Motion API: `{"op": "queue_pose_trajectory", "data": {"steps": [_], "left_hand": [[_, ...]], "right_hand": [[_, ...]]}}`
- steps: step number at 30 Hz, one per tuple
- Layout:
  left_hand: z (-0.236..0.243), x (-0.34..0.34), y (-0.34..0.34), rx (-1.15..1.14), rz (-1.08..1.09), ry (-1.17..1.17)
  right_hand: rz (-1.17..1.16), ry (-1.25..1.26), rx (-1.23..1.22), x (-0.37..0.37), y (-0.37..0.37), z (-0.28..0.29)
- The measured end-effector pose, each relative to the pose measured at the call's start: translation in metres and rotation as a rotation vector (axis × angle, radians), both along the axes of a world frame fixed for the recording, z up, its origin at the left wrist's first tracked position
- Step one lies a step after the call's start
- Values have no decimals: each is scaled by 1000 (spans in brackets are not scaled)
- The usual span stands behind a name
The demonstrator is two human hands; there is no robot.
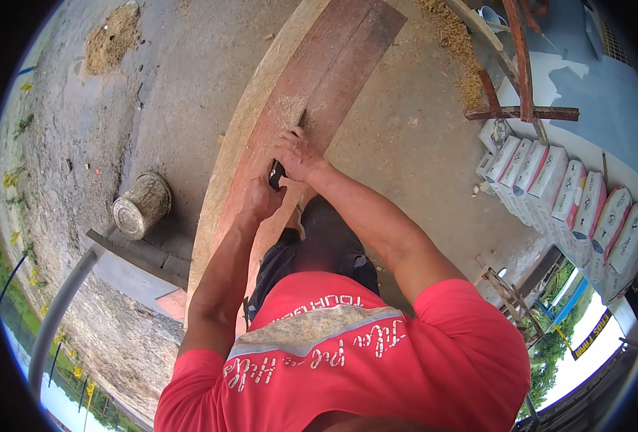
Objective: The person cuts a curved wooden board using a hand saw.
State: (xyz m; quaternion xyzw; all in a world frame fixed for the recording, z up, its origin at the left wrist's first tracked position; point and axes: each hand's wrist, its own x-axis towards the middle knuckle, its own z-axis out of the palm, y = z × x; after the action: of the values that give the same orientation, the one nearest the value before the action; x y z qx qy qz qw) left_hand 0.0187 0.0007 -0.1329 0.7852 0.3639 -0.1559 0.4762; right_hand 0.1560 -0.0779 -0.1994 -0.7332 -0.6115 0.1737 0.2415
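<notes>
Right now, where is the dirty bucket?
On the left side of the head view, the dirty bucket is left of the reddish board, just above the grey pipe.

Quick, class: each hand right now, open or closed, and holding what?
Left hand: closed on a black handle.
Right hand: over the reddish board; whether it grips anything cannot be told.

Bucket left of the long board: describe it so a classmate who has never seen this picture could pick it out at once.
Find the long reddish board beneath the left hand and right hand. Look left to the grey ground, above the upper end of the curved grey pipe. The bucket there is squat, round and dirt-crusted, unlike the long, narrow pipe beside it.
</notes>
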Motion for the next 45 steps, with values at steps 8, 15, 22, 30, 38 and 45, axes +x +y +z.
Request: {"op": "queue_pose_trajectory", "data": {"steps": [8,15,22,30,38,45], "left_hand": [[181,-47,-17,-135,17,327],[129,-29,-4,-101,4,307],[-2,35,0,-31,11,102],[-3,19,5,-53,9,112],[35,13,16,-83,0,175],[205,-100,-3,-205,84,344]], "right_hand": [[167,225,94,-55,-21,133],[127,406,127,-32,-6,83],[98,227,-156,38,9,-4],[65,207,-51,32,7,-14],[235,273,-156,25,21,8],[245,371,127,-101,-5,152]]}}
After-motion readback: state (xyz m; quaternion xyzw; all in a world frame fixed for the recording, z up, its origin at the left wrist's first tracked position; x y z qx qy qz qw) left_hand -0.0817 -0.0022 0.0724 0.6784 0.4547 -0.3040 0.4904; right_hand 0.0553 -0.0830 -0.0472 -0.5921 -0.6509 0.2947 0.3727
